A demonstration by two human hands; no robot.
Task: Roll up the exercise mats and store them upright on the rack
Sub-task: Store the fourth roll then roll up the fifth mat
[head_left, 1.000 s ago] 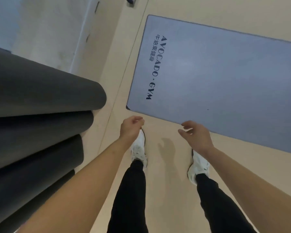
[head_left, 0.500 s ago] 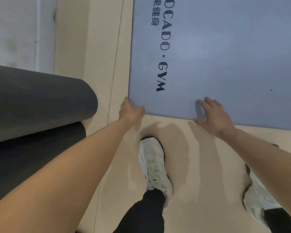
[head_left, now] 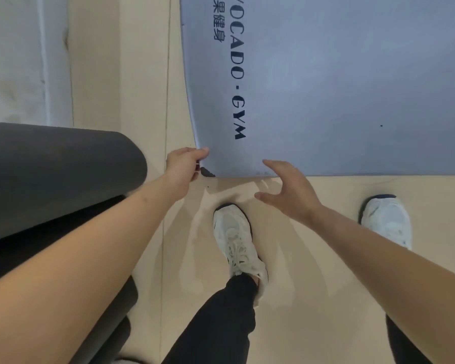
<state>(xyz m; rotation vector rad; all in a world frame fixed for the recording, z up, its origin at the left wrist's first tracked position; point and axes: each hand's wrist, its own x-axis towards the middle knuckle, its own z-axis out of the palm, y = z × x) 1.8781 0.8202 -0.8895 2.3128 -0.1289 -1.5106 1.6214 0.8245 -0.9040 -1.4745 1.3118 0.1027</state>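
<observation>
A grey-blue exercise mat point(head_left: 339, 82) with dark "AVOCADO · GYM" print lies flat on the beige floor ahead of me. My left hand point(head_left: 183, 165) pinches its near left corner, which is lifted a little so the dark underside shows. Just over the mat's near edge, to the right of that corner, my right hand point(head_left: 286, 190) hovers with fingers spread and holds nothing. Dark grey rolled mats point(head_left: 58, 166) are stacked at my left, partly hidden by my left forearm.
My two white shoes point(head_left: 237, 240) stand on the floor point(head_left: 313, 285) close to the mat's near edge. A white wall with a baseboard point(head_left: 24, 61) runs along the far left. A floor seam point(head_left: 167, 101) passes between the wall and the mat.
I have bent lower toward the mat. My left hand closed on the near left corner and raised it; my right hand lifted off the mat's surface and drew back to the edge.
</observation>
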